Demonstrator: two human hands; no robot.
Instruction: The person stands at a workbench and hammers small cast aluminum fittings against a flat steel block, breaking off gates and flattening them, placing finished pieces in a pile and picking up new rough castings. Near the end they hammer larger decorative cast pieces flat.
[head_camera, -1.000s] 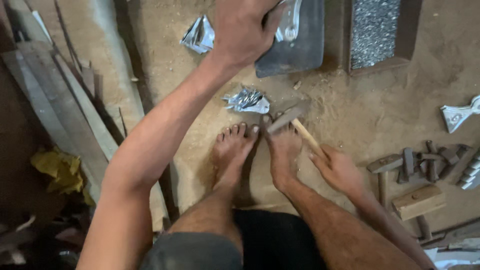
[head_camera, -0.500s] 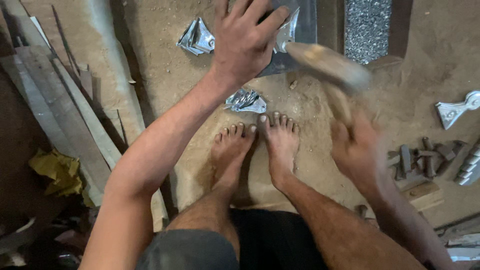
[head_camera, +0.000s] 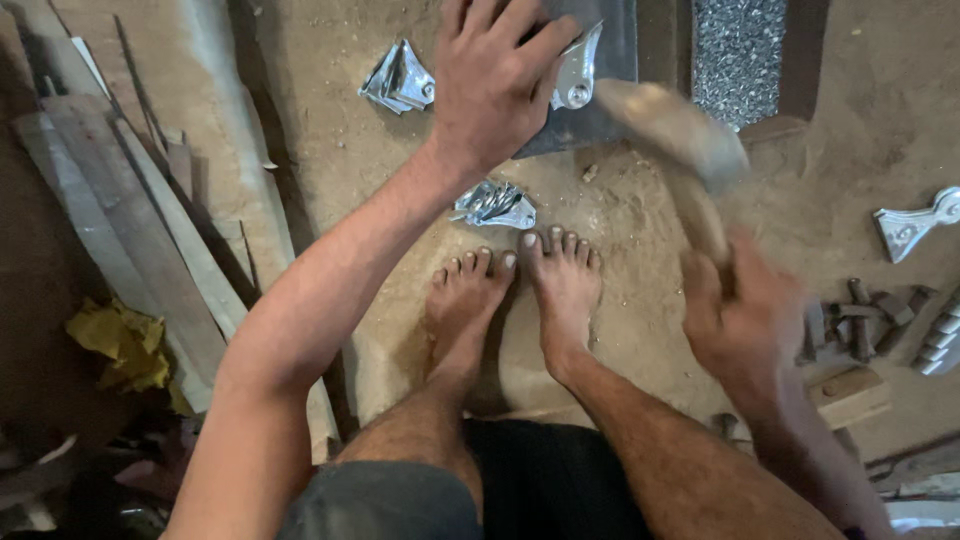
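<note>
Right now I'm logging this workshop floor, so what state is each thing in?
left hand: pressed flat on the shiny metal piece
shiny metal piece: lying on the dark metal block
right hand: closed round the hammer handle
hammer: raised, blurred by motion
folded metal piece: loose on the sandy floor, by the toes
wooden planks: lying flat

Bare sandy floor (head_camera: 640, 250) beyond the toes (head_camera: 520, 255); planks (head_camera: 130, 220) crowding left.

Shiny silver metal piece (head_camera: 578, 72), curved with a round hole, lying flat on a dark grey metal block (head_camera: 610, 60) on the sandy floor. Wooden hammer (head_camera: 680, 150), blurry, tilted in the air just beside the piece.
</note>
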